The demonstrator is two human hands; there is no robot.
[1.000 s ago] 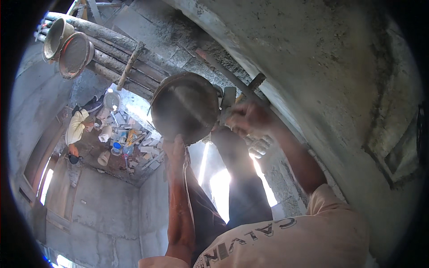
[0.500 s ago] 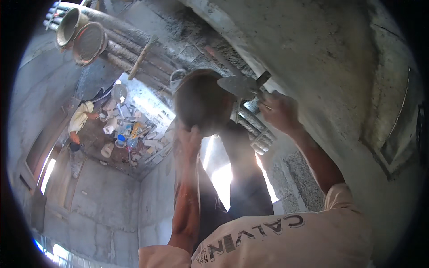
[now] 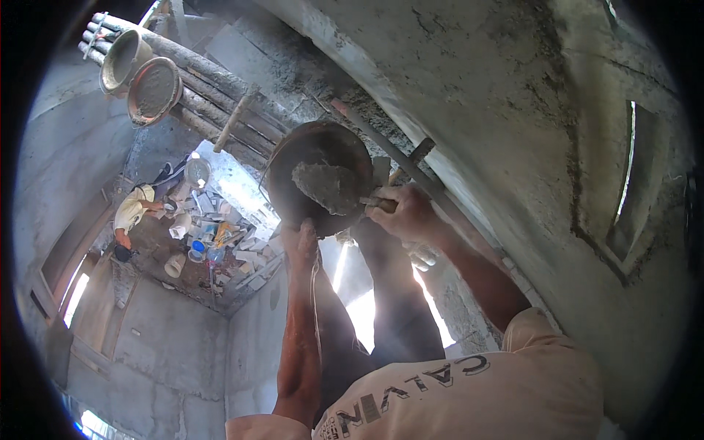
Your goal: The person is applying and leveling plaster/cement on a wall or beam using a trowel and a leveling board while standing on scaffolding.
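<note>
My left hand (image 3: 299,246) grips the near rim of a dark round bucket (image 3: 348,147) in front of my legs, with the thumb over the edge. In my right hand (image 3: 407,214) is a trowel (image 3: 380,204), its handle wrapped by my fingers. The blade points left into the bucket, and a lump of wet grey mortar (image 3: 323,185) covers it. How much mortar lies deeper in the bucket is hard to tell in the shade.
A rough plastered wall (image 3: 499,110) rises on my right, with a long bar (image 3: 381,143) beside it. Two mortar buckets (image 3: 154,92) stand on scaffold poles (image 3: 209,73) at far left. Well below, a co-worker (image 3: 136,209) bends near scattered rubble (image 3: 253,257).
My right hand has moved left and down, bringing the trowel from beside the wall into the bucket. The blade, fairly bare before, now carries mortar. My left hand still holds the bucket.
</note>
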